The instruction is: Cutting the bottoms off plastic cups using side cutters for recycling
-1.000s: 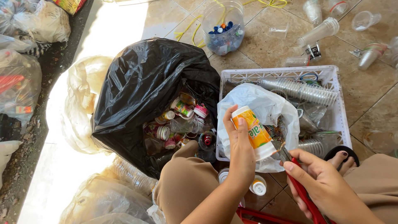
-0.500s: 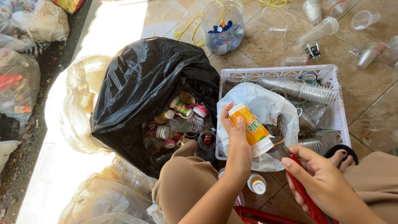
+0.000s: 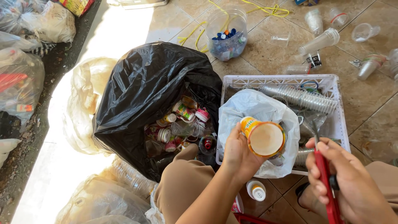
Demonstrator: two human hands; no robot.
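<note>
My left hand [image 3: 238,155] grips an orange-yellow labelled bottle [image 3: 261,136]; colourful labelled cups [image 3: 184,112] lie at nine o'clock.

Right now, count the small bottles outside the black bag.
2. One bottle tilted in the left hand over the white bag; second bottle on the floor below. More may be hidden.

Left hand [image 3: 238,155]: raised from the lower centre of view on a bare forearm, wrist straight, thumb on the near side, fingers curled around the far side of a held item, grip closed. Right hand [image 3: 350,182]: enters from the lower right corner, back facing the camera, fingers folded and closed around a slim red handle, index finger extended along it. Hands near, not touching.
</note>
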